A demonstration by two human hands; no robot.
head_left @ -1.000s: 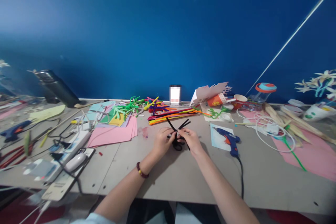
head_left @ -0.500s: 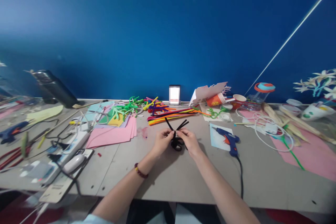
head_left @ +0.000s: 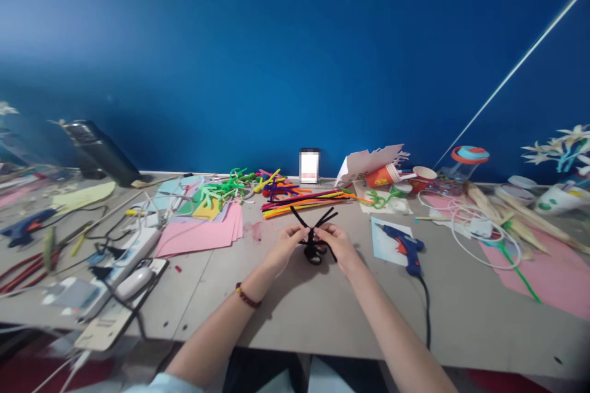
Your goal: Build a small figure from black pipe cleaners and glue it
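Observation:
Black pipe cleaners [head_left: 314,253], bent and coiled into a small looped shape with loose ends sticking up and out, are held just above the table in front of me. My left hand [head_left: 286,247] pinches them from the left with thumb and fingers. From the other side my right hand [head_left: 338,245] grips them, its fingertips almost meeting the left ones. Fingers cover part of the middle of the shape. Straight coloured pipe cleaners [head_left: 304,201] lie in a bundle just beyond my hands.
A blue glue gun [head_left: 405,245] rests on a light blue card to the right, its cord running off the front edge. Pink paper [head_left: 203,238], a power strip [head_left: 122,264] and a white mouse [head_left: 133,283] lie left. A phone [head_left: 309,166] leans against the blue partition.
The view has shifted slightly, so everything sits a little to the right. Both hands keep hold of the black pipe cleaners, with only small finger movement.

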